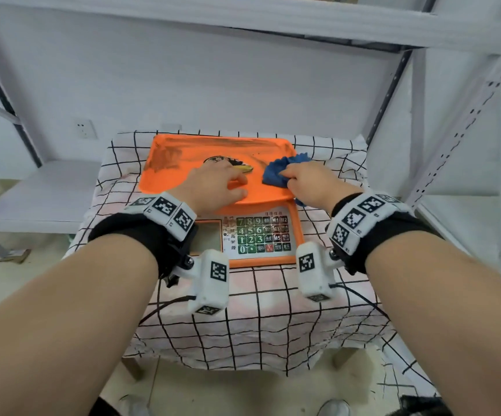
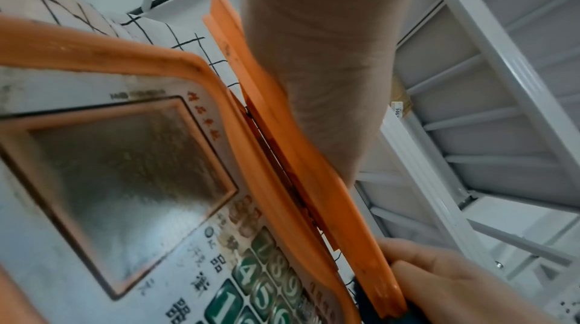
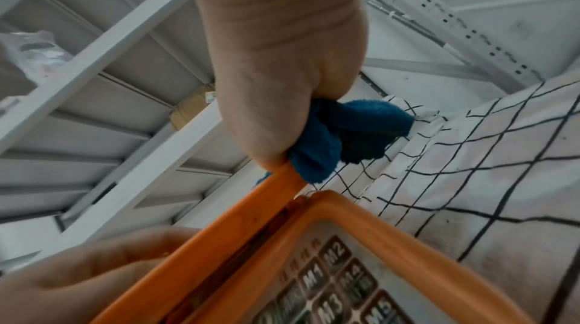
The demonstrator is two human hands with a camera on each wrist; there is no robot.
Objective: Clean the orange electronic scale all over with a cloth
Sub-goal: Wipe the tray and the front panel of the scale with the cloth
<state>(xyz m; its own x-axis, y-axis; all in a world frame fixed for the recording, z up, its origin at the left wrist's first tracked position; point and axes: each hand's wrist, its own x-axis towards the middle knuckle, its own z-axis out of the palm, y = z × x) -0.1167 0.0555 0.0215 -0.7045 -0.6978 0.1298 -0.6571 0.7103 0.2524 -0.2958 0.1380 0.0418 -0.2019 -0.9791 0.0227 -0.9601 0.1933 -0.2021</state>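
Note:
The orange electronic scale sits on a small table under a checked cloth. Its weighing tray carries dark smears at the back and left. The keypad panel with green keys faces me. My left hand lies flat on the tray's front middle, fingers spread, pressing it down. My right hand grips a bunched blue cloth on the tray's right front corner. In the right wrist view the blue cloth bulges out of my right hand at the tray rim.
White metal shelving rises at the right and spans overhead. A low white shelf lies to the left. A wall socket is behind at left. Cables from the wrist cameras trail over the checked cloth.

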